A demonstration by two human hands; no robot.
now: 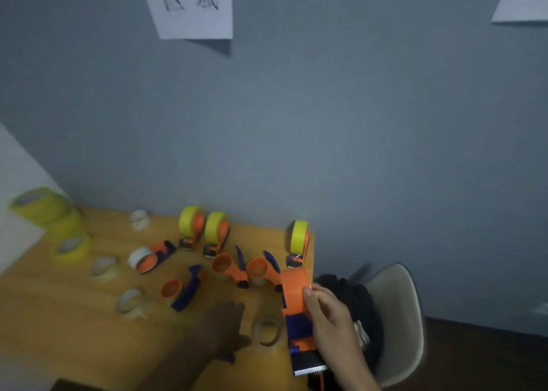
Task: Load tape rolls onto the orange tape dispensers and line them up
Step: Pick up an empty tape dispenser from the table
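Right hand (329, 316) gripping orange tape dispenser (296, 298) above table edge, left hand (224, 325) flat, fingers spread, beside tape roll (267, 330)

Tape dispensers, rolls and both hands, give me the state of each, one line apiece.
Right hand: grips an empty dispenser.
Left hand: open over the table, beside a loose clear roll.
Three dispensers at the back: upright, loaded with yellow tape.
Dispenser with white roll: lying on its side.
Yellow rolls: stacked, not loaded.
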